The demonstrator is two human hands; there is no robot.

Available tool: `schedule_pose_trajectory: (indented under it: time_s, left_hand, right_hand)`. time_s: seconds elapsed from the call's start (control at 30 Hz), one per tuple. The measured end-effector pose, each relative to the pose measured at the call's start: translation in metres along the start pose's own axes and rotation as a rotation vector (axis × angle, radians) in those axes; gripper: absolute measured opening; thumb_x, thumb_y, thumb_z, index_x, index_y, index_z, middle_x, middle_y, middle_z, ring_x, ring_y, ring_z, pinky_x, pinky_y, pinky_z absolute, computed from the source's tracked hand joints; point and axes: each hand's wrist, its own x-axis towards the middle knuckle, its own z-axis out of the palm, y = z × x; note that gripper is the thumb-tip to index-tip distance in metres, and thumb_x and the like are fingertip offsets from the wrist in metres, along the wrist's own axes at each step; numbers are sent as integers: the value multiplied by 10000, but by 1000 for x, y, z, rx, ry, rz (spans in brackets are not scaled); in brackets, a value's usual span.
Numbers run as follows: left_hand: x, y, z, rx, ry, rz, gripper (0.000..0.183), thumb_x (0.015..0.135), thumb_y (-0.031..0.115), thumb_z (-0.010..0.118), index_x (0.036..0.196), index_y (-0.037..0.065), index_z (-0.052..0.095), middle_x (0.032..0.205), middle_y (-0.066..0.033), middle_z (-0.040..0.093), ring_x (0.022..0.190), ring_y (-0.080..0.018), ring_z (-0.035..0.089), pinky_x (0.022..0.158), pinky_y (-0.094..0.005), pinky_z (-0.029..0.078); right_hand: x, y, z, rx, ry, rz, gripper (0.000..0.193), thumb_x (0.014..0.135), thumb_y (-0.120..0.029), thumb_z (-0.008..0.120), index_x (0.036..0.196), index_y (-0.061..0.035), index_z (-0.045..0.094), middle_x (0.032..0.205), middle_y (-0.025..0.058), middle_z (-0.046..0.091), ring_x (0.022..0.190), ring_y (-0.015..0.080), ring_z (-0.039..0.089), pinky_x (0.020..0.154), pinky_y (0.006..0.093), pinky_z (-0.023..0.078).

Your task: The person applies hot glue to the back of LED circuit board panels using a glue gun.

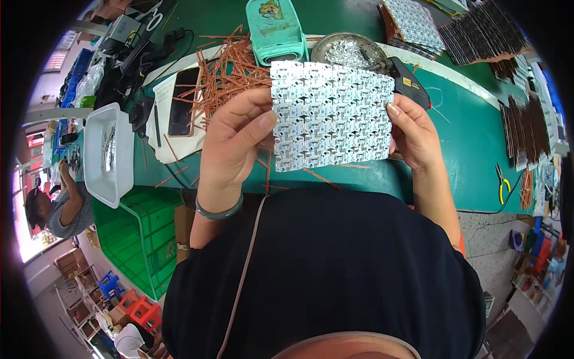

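Observation:
Between both hands I hold up a white circuit board panel [332, 116], with its face of repeated small units tilted toward me. My left hand [239, 134] pinches its left edge, the thumb on the front face. At the opposite edge my right hand [414, 131] grips it the same way. Behind the panel stands a black soldering tool [408, 84], partly covered by it. A round metal dish [347, 51] of silvery scraps sits just beyond. Loose reddish-brown strips [233, 75] are heaped past my left hand.
A teal container [275, 30] stands behind the panel. Stacked panels [412, 27] and dark racks [484, 33] line the back right. Yellow-handled pliers [503, 182] lie at right. A phone [184, 102], a white bin [122, 161] and a green crate [140, 239] are at left; another person [69, 209] sits beyond.

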Motion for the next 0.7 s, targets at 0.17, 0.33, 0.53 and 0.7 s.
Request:
schedule_pose_trajectory:
  time_s: [0.17,0.33,0.53,0.7]
  left_hand:
    - [1,-2,3,-94,22,-40,311,859,34,506,1153,-58,457,1008,-119,591,894,-134,580,758,-231,466]
    - [6,-10,19,29,99,66,315,857,7,489,1162,-59,448,1043,-118,581,960,-147,553,849,-262,419]
    - [2,-6,-5,163,162,43,324,845,-21,484,1165,-67,455,1058,-109,577,966,-134,546,859,-256,408]
    - [6,-8,11,167,94,-24,321,838,-23,491,1154,-67,457,1062,-116,571,959,-128,542,842,-244,406]
  right_hand:
    - [0,1,4,-38,58,3,161,894,-179,507,895,-28,562,593,-16,539,437,29,453,398,158,339]
    - [-4,1,4,-129,75,0,137,881,-176,537,888,-42,563,602,-10,548,486,28,480,437,159,360]
    - [-4,-37,-41,-1321,646,-164,439,699,-354,725,914,1,580,655,75,589,627,173,569,563,283,453]
    - [-1,-30,-48,-1485,616,0,694,607,-441,766,1057,14,497,738,123,595,678,241,599,591,324,475]
